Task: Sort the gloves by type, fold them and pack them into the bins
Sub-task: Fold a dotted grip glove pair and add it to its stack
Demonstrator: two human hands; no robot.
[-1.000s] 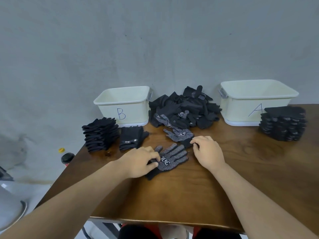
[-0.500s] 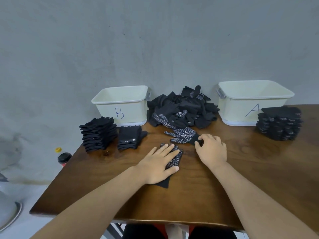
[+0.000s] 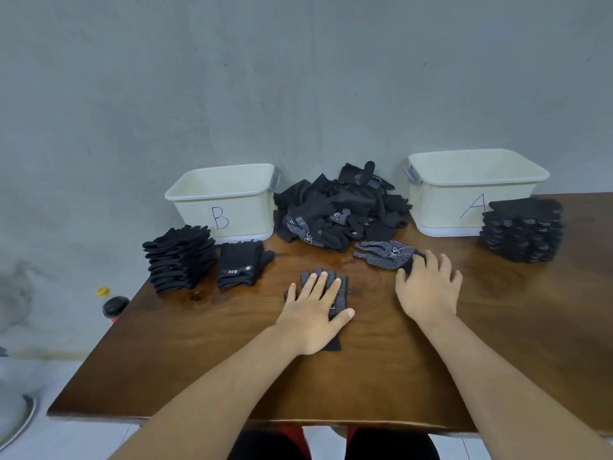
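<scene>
From the head view, a brown wooden counter (image 3: pixel 381 383) stands against a grey wall (image 3: pixel 298 78). The left grip (image 3: pixel 315 313), a bare hand, lies flat with straight, slightly spread fingers on a dotted glove (image 3: pixel 341 288) near the middle of the counter. It presses down on the glove and has hold of nothing. The glove's fingertips show past the hand on the far side, and its dark cuff sticks out at the near side.

The right grip (image 3: pixel 428 290) sits just to the right, its fingers spread and resting on the dark cuff of a second dotted glove (image 3: pixel 384 255). That glove lies flat, its fingers pointing left. I cannot tell whether the thumb and forefinger pinch the cuff or only touch it.

Beyond both gloves, a loose pile of gloves (image 3: pixel 338 210) is heaped against the wall. It lies between a pale bin marked B (image 3: pixel 245 210) on the left and a pale bin marked A (image 3: pixel 444 207) on the right.

Near bin B stands a tall stack of plain black gloves (image 3: pixel 180 257). Just to its right is a shorter folded stack (image 3: pixel 242 267). In front of bin A's right corner stands a stack of dotted gloves (image 3: pixel 522 230).

On the floor, left of the counter, stands a bottle (image 3: pixel 114 307) with a dark cap.
</scene>
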